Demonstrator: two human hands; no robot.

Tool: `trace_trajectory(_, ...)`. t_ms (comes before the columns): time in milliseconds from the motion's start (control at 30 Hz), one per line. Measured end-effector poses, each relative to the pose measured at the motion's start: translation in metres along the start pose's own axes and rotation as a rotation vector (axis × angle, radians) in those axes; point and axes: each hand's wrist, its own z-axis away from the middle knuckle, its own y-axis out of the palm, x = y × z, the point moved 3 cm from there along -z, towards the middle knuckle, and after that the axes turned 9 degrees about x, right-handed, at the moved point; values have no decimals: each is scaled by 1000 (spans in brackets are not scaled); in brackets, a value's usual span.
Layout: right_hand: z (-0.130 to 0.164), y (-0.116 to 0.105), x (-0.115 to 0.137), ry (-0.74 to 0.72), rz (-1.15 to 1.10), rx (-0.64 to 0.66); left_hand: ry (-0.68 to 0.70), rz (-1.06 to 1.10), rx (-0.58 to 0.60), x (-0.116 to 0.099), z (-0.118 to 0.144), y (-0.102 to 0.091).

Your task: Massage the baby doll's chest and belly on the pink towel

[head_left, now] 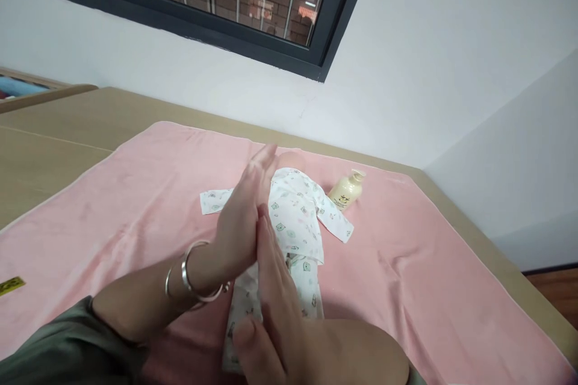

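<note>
My left hand (241,216), with silver bracelets at its wrist, is stretched out flat. Its palm side presses or rubs against my right hand (282,289), whose fingers are also straight, with the thumb apart. Nothing shows between the palms. Under and beyond my hands lies a doll-like figure (295,210) in a white printed top and trousers, its arms spread. Its rounded skin-coloured head (291,160) is partly hidden by my left fingers, and my hands cover part of the trousers. A pale yellow pump bottle (347,190) lies tilted by the figure's right-hand sleeve.
A pink blanket (433,264) with some wrinkles covers much of the wooden tabletop (58,114). Behind stands a white wall with a dark-framed, barred window (253,30). A yellow and black label (11,286) is at the left edge.
</note>
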Motion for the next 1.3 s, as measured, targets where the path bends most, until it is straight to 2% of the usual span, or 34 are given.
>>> trace_trajectory(67, -3, -9, 4, -17, -92, -57, -92, 32, -6, 7, -28, -8)
trace_trajectory(133, -10, -17, -2, 20, -183, -106, -142, 47, -62, 19, -53, -22)
trace_trajectory(233, -28, -30, -34, 159, -270, -185, -9, -54, -165, 44, -86, -49)
trace_trajectory(267, -35, -33, -50, 202, -262, -217, 58, -136, -187, 54, -96, -57)
trace_trajectory(333, -48, -37, -83, 246, -159, -255, 101, -277, -204, 76, -115, -71)
trace_trajectory(467, -61, -31, -145, 312, 146, -181, 71, -327, -167, 115, -136, -88)
trace_trajectory(600, -61, -27, -183, 286, 272, 70, 199, -544, -159, 130, -128, -93)
trace_trajectory(667, -59, -31, -193, 320, 275, 141, 274, -678, -114, 134, -120, -91)
trace_trajectory(767, -58, -35, -199, 467, 300, 151, 353, -816, -55, 137, -112, -88)
trace_trajectory(867, -58, -28, -189, 591, 394, 151, 376, -848, -50, 141, -112, -89)
trace_trajectory(967, -60, -19, -176, 531, 460, 211, 376, -853, -67, 144, -114, -93)
trace_trajectory(1067, -61, -22, -179, 425, 418, 264, 376, -859, -69, 145, -115, -94)
trace_trajectory(1133, -61, -30, -188, 466, 379, 231, 379, -863, -58, 145, -114, -92)
trace_trajectory(1200, -59, -36, -194, 573, 382, 177, 377, -867, -55, 144, -113, -91)
trace_trajectory(1300, -56, -32, -184, 700, 474, 133, 364, -868, -65, 143, -112, -91)
